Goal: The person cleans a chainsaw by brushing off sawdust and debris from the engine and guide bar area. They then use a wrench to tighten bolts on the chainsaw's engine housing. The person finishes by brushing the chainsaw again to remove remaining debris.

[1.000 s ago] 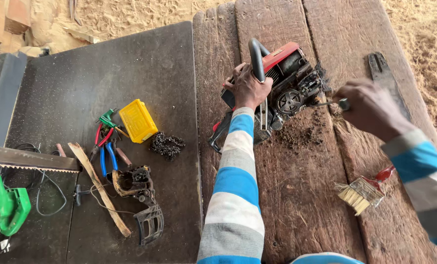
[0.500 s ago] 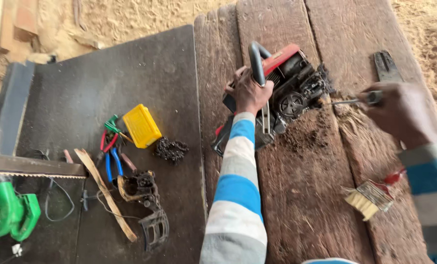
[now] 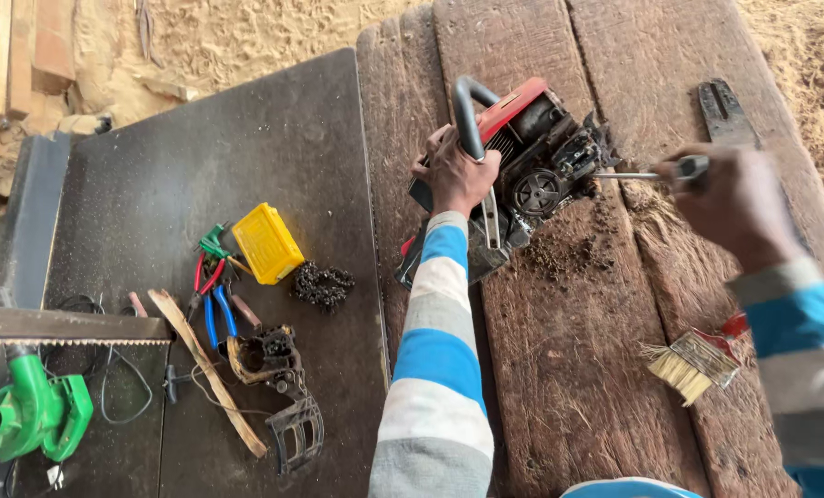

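Left hand [image 3: 456, 171] fisted on chainsaw [image 3: 522, 171] handle, arm straight. Right hand [image 3: 735, 203] clenched round screwdriver [image 3: 647, 172], tip at engine, near bench's far edge.

I look down on my bench [image 3: 559, 369]: thick, worn brown planks with deep cracks and dark grit on them. Beside the planks lies a dark sheet [image 3: 246, 157], scuffed and dusty. Beyond both, the floor [image 3: 246, 37] is pale sawdust, in flat daylight. Stacked timber [image 3: 15, 55] sits at the far left corner, near a dark metal rail [image 3: 24, 212].
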